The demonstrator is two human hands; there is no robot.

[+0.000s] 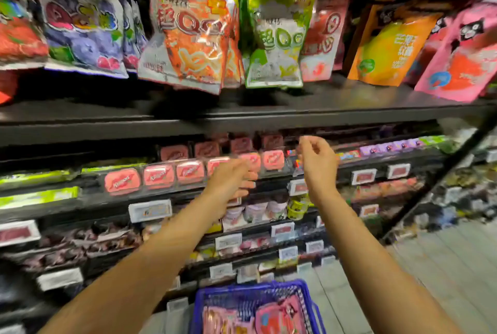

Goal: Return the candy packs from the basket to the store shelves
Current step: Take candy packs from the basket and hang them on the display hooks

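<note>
basket (306, 286): pink candy packs (274, 317) inside | L hand (231, 180), R hand (317, 161): loose, empty (blurry)

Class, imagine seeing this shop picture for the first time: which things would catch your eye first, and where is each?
Two bare hands, left and right, reach at centre toward a row of pink candy boxes. Above them hang bright candy bags, orange, green and purple. At the bottom edge sits a blue basket holding pink packs.
</note>
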